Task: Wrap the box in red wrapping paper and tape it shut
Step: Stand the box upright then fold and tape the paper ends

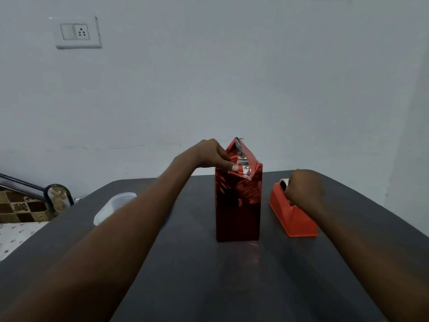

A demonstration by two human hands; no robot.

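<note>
A tall box (238,205) wrapped in shiny red paper stands upright in the middle of the dark table (209,275). At its top, a pointed flap of paper (241,154) sticks up, silver on the inside. My left hand (213,156) presses a thumb down on the folded paper at the box's top left. My right hand (304,189) is curled over the red tape dispenser (292,217), which sits to the right of the box. Whether its fingers pinch tape is hidden.
A clear plastic container (113,205) lies at the table's left side, partly behind my left forearm. A white wall with a switch plate (77,32) is behind. A bed with patterned cloth (21,210) is at the far left.
</note>
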